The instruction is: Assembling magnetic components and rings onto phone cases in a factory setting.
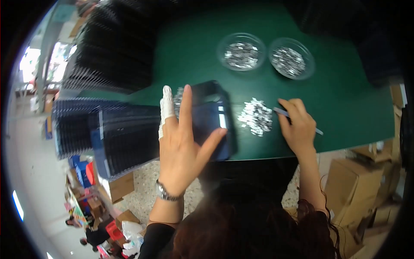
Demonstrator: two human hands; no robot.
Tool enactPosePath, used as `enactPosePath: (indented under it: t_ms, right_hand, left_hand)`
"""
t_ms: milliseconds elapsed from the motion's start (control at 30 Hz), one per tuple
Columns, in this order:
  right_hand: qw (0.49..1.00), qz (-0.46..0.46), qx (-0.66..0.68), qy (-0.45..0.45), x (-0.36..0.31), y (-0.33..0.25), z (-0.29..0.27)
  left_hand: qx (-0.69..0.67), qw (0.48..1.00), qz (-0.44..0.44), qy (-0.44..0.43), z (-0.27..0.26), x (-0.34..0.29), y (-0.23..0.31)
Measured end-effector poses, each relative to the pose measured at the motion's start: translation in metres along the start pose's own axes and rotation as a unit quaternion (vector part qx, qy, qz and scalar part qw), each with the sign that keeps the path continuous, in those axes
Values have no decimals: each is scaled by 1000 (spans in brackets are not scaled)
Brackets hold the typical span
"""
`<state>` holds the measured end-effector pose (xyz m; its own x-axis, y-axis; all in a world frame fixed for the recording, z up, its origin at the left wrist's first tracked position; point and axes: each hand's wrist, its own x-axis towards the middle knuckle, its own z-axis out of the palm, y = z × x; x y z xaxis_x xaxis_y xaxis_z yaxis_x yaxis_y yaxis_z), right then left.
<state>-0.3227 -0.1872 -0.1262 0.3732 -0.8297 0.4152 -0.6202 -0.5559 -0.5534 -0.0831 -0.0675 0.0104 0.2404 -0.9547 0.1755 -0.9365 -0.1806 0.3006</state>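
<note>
My left hand (181,144) hovers over or rests on a dark, glossy flat plastic piece (211,103) near the table's front edge; contact is unclear. Its fingers are spread, with white coverings on some of them and a metal watch (166,192) at the wrist. My right hand (300,129) grips a thin grey stick-like tool (319,131) between thumb and fingers; its exact kind is not clear. The tool's tip points toward a loose pile of small shiny silver pieces (257,117) on the green table (267,93). More silver bits show partly behind my left fingers.
Two clear round bowls, the left bowl (221,54) and the right bowl (309,64), hold silver pieces farther back. Stacks of dark plastic trays (129,134) stand at left, with a taller black stack (114,52) behind. Cardboard boxes (351,185) sit on the floor at right.
</note>
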Motion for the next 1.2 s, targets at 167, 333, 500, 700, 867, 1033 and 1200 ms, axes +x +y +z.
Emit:
enactPosePath:
  t_ms: [167, 333, 500, 700, 867, 1033, 1200]
  right_hand:
    - [1000, 3, -12, -6, -9, 13, -6]
    - [996, 38, 47, -68, -10, 5, -18]
    - [981, -22, 143, -130, -8, -33, -22]
    - [974, -137, 38, -175, 7, -48, 8]
    - [966, -155, 1, -207, 12, -49, 13]
    - [970, -102, 55, -214, 29, -59, -1]
    - [847, 163, 453, -228, 47, -69, -40]
  left_hand:
    - [-64, 992, -65, -88, 34, 12, 19]
    - [-59, 998, -2, 14, 42, 6, 0]
    - [-647, 750, -123, 64, 1, 2, -45]
    - [-885, 460, -69, 11, 5, -23, -80]
    - [-869, 485, -100, 2, 15, -44, -84]
    - [-698, 697, -167, 12, 5, -56, -89]
    - [-495, 858, -134, 5, 4, -57, -75]
